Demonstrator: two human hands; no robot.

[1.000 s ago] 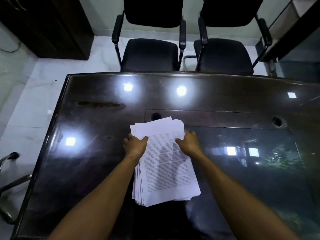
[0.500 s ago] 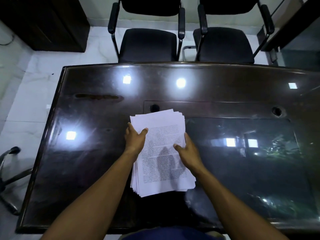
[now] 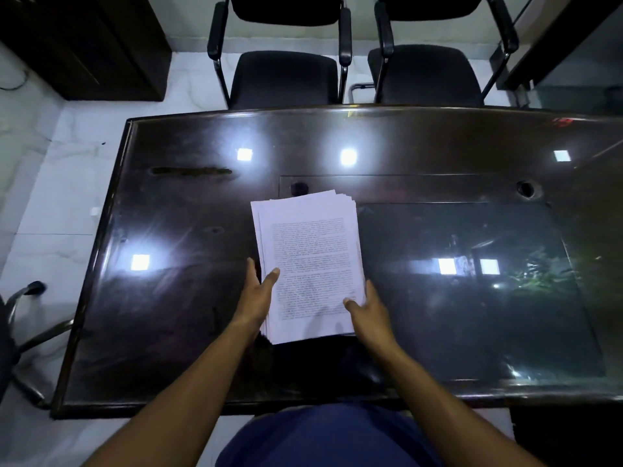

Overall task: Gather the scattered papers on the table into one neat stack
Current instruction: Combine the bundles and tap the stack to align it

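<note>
Hands have slid down the pile: half a second ago they sat near the middle of its long sides, a second ago up by the far end, and now both are at the near end, closest to the person. That reads like squaring strokes run along the edges, so the gathering looks done and only tidying is left. The stack of papers [image 3: 308,261] lies flat on the dark glossy table [image 3: 175,315], roughly at its centre, printed sheet on top, with far corners still fanned a little and layered edges showing on the left. The left hand [image 3: 255,298] has straight fingers laid against the left edge and its thumb resting on the top sheet. The right hand [image 3: 369,306] flanks the right edge near the bottom corner, fingers extended, thumb just touching the paper. Neither hand is clenched or gripping; both are relaxed and merely bracing the sides.
</note>
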